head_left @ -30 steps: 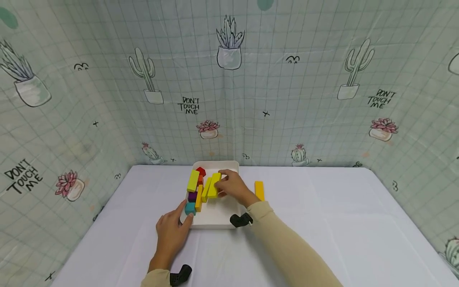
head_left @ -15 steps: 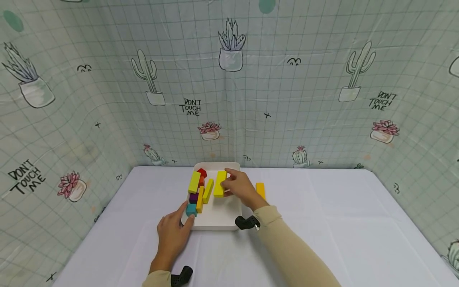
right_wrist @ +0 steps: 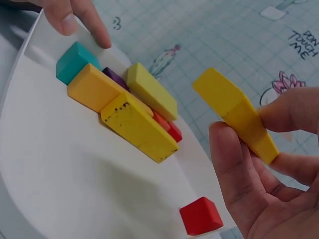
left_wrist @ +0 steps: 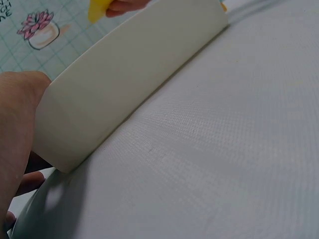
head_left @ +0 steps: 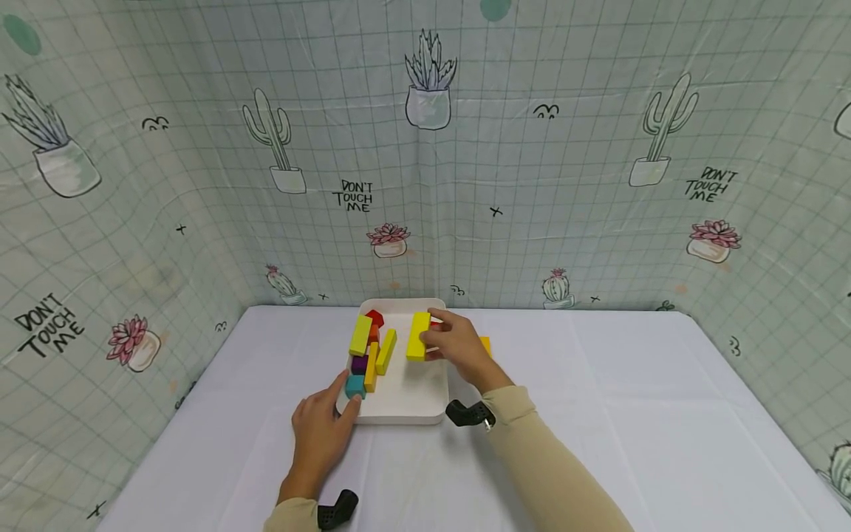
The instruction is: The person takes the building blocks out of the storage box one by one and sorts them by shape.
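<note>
My right hand [head_left: 459, 351] pinches a yellow rectangular block [right_wrist: 234, 112] between thumb and fingers, above the right side of a shallow white tray [head_left: 399, 406]. My left hand [head_left: 321, 428] holds the tray's near left corner, the thumb at the rim and other fingers outside the wall. Along the tray's left side lie a teal block [right_wrist: 79, 62], a purple block [head_left: 360, 364], an orange-yellow block [head_left: 371, 367], a lime block [head_left: 360, 336] and red and orange blocks [head_left: 374, 318]. Beside them rests another yellow block [right_wrist: 139, 127], speckled at one end.
A separate red block [right_wrist: 201, 216] sits at the tray's right side, mostly hidden behind my right hand in the head view. On the white-covered table [head_left: 598, 443], an orange-yellow block [head_left: 486, 344] lies right of the tray. A patterned cloth backdrop [head_left: 492, 251] rises behind.
My right hand has carried the yellow block rightward, away from the row of blocks. The left hand stays at the tray corner.
</note>
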A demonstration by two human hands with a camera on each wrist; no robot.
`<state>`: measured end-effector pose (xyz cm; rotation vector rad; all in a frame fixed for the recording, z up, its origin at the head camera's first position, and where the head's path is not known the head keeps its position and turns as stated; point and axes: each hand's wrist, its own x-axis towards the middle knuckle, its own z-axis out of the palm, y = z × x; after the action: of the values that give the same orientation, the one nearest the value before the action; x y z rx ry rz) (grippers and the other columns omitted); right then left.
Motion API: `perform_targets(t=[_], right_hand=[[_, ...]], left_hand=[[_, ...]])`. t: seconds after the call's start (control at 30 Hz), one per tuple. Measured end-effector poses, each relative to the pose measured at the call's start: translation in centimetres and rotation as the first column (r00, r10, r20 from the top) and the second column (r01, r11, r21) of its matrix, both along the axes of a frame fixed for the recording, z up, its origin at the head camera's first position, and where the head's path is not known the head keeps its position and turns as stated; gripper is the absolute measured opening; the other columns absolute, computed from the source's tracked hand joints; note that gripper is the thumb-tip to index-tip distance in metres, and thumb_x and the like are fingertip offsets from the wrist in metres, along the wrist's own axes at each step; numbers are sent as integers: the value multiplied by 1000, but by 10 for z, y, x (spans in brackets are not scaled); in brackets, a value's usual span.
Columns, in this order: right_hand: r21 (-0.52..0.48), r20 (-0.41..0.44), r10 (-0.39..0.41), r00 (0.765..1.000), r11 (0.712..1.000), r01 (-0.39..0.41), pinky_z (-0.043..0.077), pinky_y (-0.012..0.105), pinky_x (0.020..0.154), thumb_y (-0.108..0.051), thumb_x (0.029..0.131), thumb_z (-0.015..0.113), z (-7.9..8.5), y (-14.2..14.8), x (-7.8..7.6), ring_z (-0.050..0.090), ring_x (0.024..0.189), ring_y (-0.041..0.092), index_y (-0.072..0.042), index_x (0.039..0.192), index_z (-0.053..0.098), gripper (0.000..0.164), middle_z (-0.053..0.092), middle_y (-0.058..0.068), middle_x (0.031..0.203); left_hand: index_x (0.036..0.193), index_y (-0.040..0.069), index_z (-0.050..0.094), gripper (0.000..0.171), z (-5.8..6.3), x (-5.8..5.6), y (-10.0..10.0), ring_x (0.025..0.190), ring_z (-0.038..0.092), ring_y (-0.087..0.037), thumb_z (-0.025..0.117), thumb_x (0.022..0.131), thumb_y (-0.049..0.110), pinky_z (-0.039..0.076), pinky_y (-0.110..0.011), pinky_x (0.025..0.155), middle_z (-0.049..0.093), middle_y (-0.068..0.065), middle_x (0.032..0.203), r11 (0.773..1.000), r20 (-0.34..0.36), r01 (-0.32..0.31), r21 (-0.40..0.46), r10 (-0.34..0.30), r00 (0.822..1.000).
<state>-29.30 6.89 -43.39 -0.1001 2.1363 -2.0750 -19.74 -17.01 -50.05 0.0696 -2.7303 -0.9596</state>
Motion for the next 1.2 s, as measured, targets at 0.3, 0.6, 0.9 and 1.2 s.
perform_targets(t=[0.3,0.6,0.9,1.2], right_hand=[[-7,0,-32,999,999,32,61,38,74,-4,88,66,-8,12,2,67,88,26,-1,151,42,67,59,18,106],[22,8,-56,998,998,56,61,38,74,-6,88,67,-3,21,7,67,89,27,-3,150,44,66,61,18,111],[24,-11,-73,997,997,73,61,38,74,-7,90,66,-1,31,7,68,90,29,-6,150,45,64,62,18,113],[80,-35,-71,997,994,74,60,37,78,-12,92,66,-2,48,14,66,93,29,-10,154,41,67,61,16,116]], left_hand=[[147,12,52,53,1,-2,0,129,48,-41,62,97,28,14,-65,113,61,-20,135,1000,-4,6,3,-6,1000],[147,12,52,53,2,0,0,129,47,-41,61,98,28,13,-66,113,61,-21,135,1000,2,6,11,-6,1000],[148,12,52,53,2,0,-1,129,47,-41,61,98,28,14,-65,113,60,-21,135,1000,-2,5,17,-5,1000],[148,14,51,54,1,-1,-1,130,47,-40,60,98,31,14,-66,113,60,-20,137,1000,17,1,7,-1,1000]])
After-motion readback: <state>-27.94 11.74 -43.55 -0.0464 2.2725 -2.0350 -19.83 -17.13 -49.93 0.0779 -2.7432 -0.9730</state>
